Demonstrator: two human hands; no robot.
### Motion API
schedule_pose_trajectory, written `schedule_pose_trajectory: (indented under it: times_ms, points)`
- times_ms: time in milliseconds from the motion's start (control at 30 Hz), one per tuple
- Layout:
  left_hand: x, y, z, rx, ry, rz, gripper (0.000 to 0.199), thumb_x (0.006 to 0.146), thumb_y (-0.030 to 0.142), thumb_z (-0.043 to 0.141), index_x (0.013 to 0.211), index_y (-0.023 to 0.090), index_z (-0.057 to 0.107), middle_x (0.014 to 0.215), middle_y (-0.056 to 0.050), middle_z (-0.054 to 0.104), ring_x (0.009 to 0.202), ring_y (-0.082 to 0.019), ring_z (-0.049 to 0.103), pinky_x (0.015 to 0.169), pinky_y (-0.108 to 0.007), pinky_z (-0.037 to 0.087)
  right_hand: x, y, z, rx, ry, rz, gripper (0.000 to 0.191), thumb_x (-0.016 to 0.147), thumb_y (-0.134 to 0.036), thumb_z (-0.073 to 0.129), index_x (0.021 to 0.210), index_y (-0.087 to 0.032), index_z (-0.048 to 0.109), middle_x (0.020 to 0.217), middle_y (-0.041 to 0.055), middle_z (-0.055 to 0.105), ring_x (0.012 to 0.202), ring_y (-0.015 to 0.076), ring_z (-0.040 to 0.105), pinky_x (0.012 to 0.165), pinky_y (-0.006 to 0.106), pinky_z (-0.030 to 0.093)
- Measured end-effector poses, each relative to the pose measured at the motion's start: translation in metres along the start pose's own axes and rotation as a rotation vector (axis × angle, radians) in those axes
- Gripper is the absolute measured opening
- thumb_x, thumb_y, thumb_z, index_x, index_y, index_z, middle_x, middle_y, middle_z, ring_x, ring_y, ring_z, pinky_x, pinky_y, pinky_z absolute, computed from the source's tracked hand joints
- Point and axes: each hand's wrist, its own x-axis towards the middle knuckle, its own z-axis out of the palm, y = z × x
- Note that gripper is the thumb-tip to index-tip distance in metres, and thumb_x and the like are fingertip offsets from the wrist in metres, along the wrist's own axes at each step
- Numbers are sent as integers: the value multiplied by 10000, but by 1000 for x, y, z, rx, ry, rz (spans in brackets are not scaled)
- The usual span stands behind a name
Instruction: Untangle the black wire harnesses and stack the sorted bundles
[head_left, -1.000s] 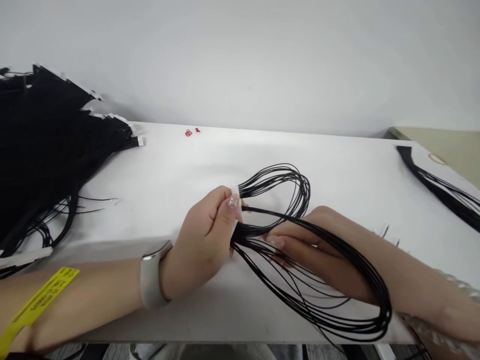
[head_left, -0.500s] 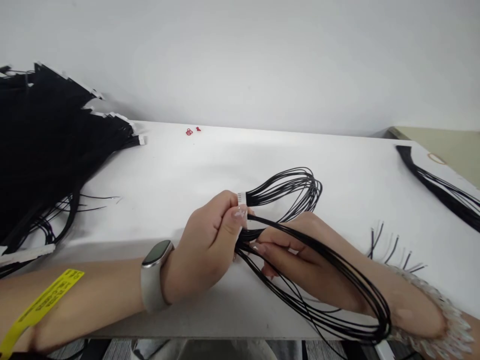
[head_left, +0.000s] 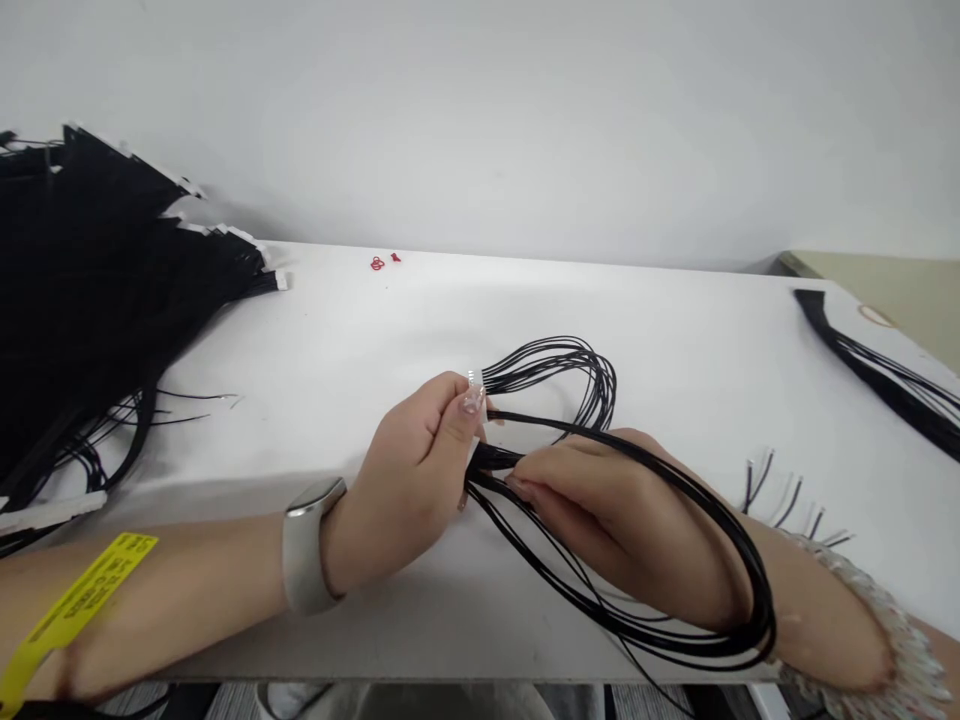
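A looped bundle of thin black wires [head_left: 592, 375] with a white connector [head_left: 475, 381] at its end lies between my hands, over the front of the white table. My left hand [head_left: 420, 460] is closed on the connector end, thumb pressed on top of the white part. Close by on the right, my right hand [head_left: 615, 500] pinches the wires just past the connector. One loop arches away behind my fingers; a larger loop drapes round my right wrist. Part of the bundle is hidden by my fingers.
A big pile of black wires [head_left: 97, 280] with white connectors covers the left side. Small red bits [head_left: 377, 264] lie near the back. Bare wire ends [head_left: 784, 500] poke out beyond my right forearm. Another black wire bundle [head_left: 862, 360] rests at the right edge.
Both hands have shifted slightly, and the connector has moved a little left and up. My right fingers have closed tighter on the wires, and the far loop has drawn left.
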Motion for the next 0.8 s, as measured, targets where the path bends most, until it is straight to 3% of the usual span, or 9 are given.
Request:
schedule_pose_trajectory:
  times_ms: [133,533,667,800]
  points:
    - [1,0,0,68,17,34,333,868,435,311,675,180,406,549,43,406,417,-48,334,379,-167,296,1,0,3,44,22,-29,212,856,-230,362,704,-157,491,634,-15,530,587,57,447,554,203,302]
    - [1,0,0,-7,-26,-23,315,859,447,329,705,192,434,481,62,390,355,-46,382,348,-156,327,-2,-2,-2,-46,-8,-1,136,818,-164,379,703,-169,451,618,-37,503,552,51,395,517,206,273]
    - [1,0,0,-5,-14,-26,328,853,454,340,695,187,446,478,58,388,355,-44,377,348,-153,325,0,1,1,-178,46,-48,84,748,-128,435,677,-169,453,599,-33,480,533,61,365,500,221,254]
    - [3,-1,0,-35,-20,-87,353,839,498,327,721,197,470,433,60,353,343,-58,370,333,-162,318,-7,20,-17,-283,167,-7,121,732,-181,491,613,-163,503,558,-22,474,517,62,375,489,223,273]
